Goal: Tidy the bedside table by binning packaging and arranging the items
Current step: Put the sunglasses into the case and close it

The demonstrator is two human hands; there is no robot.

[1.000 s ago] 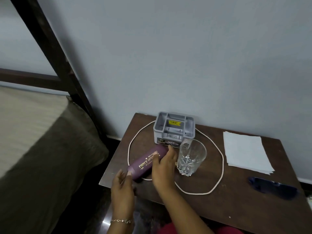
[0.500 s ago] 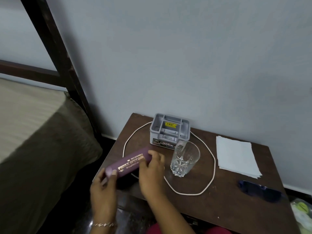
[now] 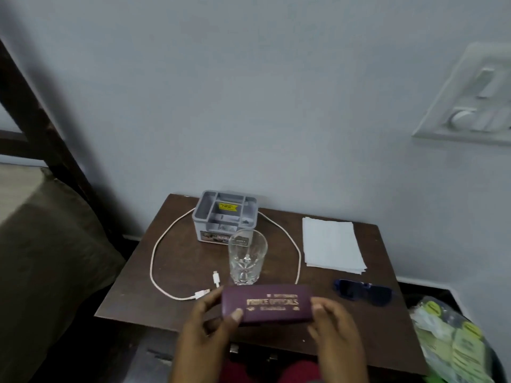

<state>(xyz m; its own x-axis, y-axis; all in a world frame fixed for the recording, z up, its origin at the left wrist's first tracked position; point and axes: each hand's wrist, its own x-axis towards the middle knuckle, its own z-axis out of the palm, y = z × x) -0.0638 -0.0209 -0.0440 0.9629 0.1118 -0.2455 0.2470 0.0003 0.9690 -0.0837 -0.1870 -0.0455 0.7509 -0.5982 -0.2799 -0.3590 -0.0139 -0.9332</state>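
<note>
**Both hands hold the spectacle case at the table's front edge**

The left hand (image 3: 204, 327) grips the left end of the maroon spectacle case (image 3: 266, 304), thumb on its lettered face and fingers behind. The right hand (image 3: 334, 333) clasps the right end the same way. The case is shut and is held level, just off the table (image 3: 132, 294) at its front edge, directly in front of the glass tumbler (image 3: 247, 257).

Behind the tumbler stands a grey compartment organiser (image 3: 225, 214), near the wall. A white charging cable (image 3: 154, 252) loops loosely around both, its two plugs lying just left of the case. A stack of white paper napkins (image 3: 331, 244) sits to the right, and blue sunglasses (image 3: 362, 293) lie near it, outside the case. Beside the table on the right, a bin bag (image 3: 453, 341) holds yellow-green wrappers.

The binning looks largely done, since I see no loose packaging on the table. The arranging seems barely begun: the sunglasses probably belong in the case, the cable is uncoiled, and nothing is in the organiser except its labels.

A second ago the case lay slanted on the table's left side, over the cable. It has since been lifted, turned level and brought to the centre, uncovering the plugs.
</note>
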